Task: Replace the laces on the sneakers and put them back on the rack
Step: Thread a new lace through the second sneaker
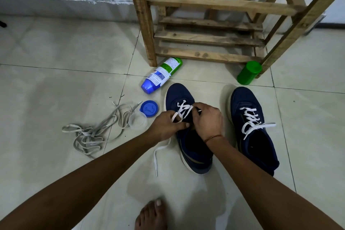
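White lace (184, 110) on sneaker (194, 152) — left hand (167, 127), right hand (207, 120) pinch it; rack (214, 3) well apart.

two navy sneakers: the left sneaker (177, 93) and the right sneaker (244, 97). two white laces, one to each shoe: the left lace (183, 109) and the right lace (252, 119). one tangle of grey laces (89, 136); how many strands are in it cannot be told. one wooden rack (214, 3). one spray can (160, 74). one green cap (249, 73). one blue lid (149, 108). one clear round tub (138, 121). two hands: the left hand (168, 127) and the right hand (207, 119). one bare foot (151, 214).
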